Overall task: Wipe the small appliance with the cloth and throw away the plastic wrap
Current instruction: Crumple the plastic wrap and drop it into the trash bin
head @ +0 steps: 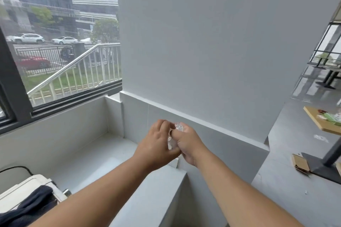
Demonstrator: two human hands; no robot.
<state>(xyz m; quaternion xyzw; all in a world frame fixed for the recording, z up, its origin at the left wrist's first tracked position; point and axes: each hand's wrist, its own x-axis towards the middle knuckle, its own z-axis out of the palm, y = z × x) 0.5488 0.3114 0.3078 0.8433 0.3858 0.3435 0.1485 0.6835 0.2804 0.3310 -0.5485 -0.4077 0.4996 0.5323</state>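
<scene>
Fingers of both hands bunch plastic wrap above ledge edge

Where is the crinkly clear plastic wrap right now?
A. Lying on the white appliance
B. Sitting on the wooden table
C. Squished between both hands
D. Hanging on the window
C. The crinkly clear plastic wrap is bunched between the left hand and right hand, held out in front of the grey wall, with bits poking out above the fingers.

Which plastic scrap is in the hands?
The crumpled wrap, squeezed between left hand and right hand; the other scrap lies on the floor, right.
</scene>
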